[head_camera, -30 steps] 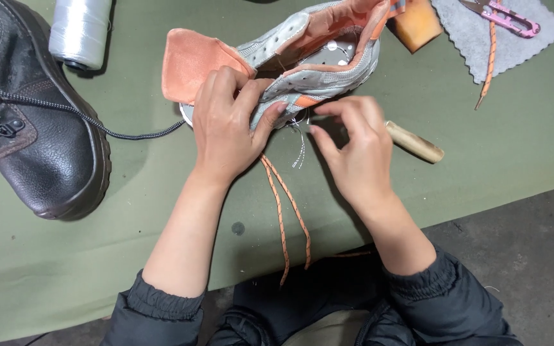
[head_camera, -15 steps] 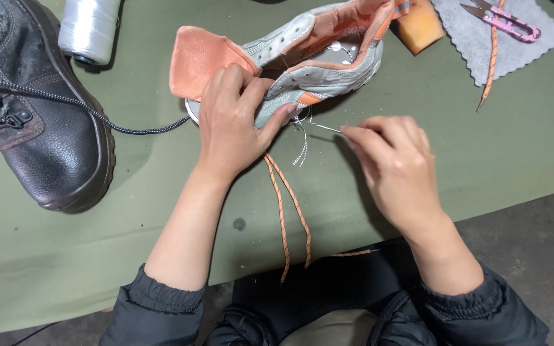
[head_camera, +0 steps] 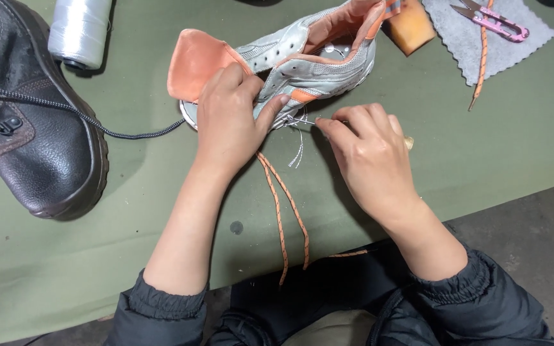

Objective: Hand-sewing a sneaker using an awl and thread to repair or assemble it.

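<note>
A person's left hand (head_camera: 229, 118) clamps a grey-and-orange sneaker (head_camera: 309, 57) on the green table (head_camera: 129, 211), fingers pressed together over its side, while the right hand (head_camera: 370, 157) pinches a needle-like tool (head_camera: 302, 120) at the sole seam. Steady tension and a firm brace would serve best. The tool's handle and the stitch point are hidden.

Blk boot (head_camera: 33, 128), thread spool (head_camera: 79, 31), snips (head_camera: 495, 20), felt (head_camera: 482, 48).
</note>
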